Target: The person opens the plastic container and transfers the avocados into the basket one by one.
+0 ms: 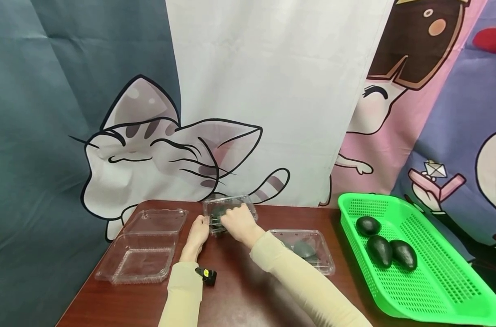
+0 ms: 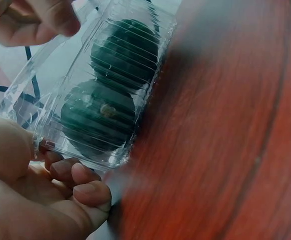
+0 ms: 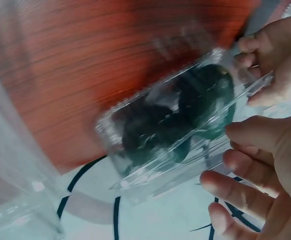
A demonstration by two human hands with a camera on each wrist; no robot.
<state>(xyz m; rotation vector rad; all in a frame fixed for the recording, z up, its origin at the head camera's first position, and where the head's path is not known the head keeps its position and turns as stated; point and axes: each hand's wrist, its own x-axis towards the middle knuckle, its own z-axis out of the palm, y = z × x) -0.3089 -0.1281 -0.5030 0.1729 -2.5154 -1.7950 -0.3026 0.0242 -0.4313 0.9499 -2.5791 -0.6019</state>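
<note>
A clear plastic clamshell box with two dark green avocados inside is near the table's back edge. My left hand pinches the box's left end, thumb against the rim and fingers curled at the corner, as the left wrist view shows. My right hand is over the lid side with its fingers loosely bent and apart. Its fingertips are close to the lid's edge; whether they touch it is unclear. The lid stands partly raised from the base.
On the left, another clear box lies with its lid folded back. A clear box holding avocado sits right of centre, partly behind the right sleeve. Three avocados lie in a green basket at the right. A printed curtain hangs behind.
</note>
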